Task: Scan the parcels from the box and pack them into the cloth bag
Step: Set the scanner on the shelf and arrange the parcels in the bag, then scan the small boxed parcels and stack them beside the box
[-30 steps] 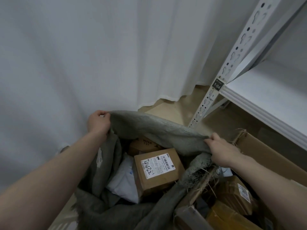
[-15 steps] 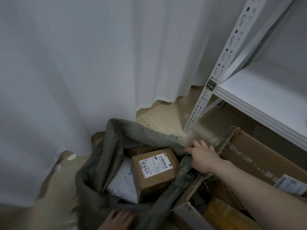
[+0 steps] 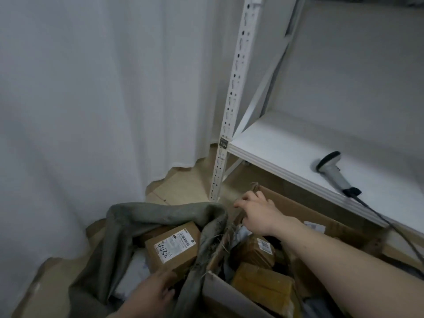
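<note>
The grey-green cloth bag [image 3: 128, 216] lies open on the floor at the lower left. Inside it are a brown parcel [image 3: 174, 246] with a white label marked 4432 and a white plastic parcel [image 3: 134, 269]. My left hand [image 3: 151, 294] is at the bag's near side, its fingers reaching to the brown parcel's lower corner. My right hand [image 3: 257, 213] hovers over the far corner of the cardboard box [image 3: 298, 210], fingers loosely curled and holding nothing. The box holds a brown taped parcel [image 3: 254, 251] and a yellow parcel [image 3: 263, 288], among several others.
A white handheld scanner [image 3: 330, 171] lies on the white shelf [image 3: 286, 145], and its black cable drops over the shelf edge at right. The shelf's perforated upright [image 3: 231, 106] stands just behind the box. A white curtain [image 3: 91, 99] hangs at left.
My right hand let go of the bag's rim and moved right to the box's far corner. My left hand rose to the brown parcel. The view swung right, revealing the scanner.
</note>
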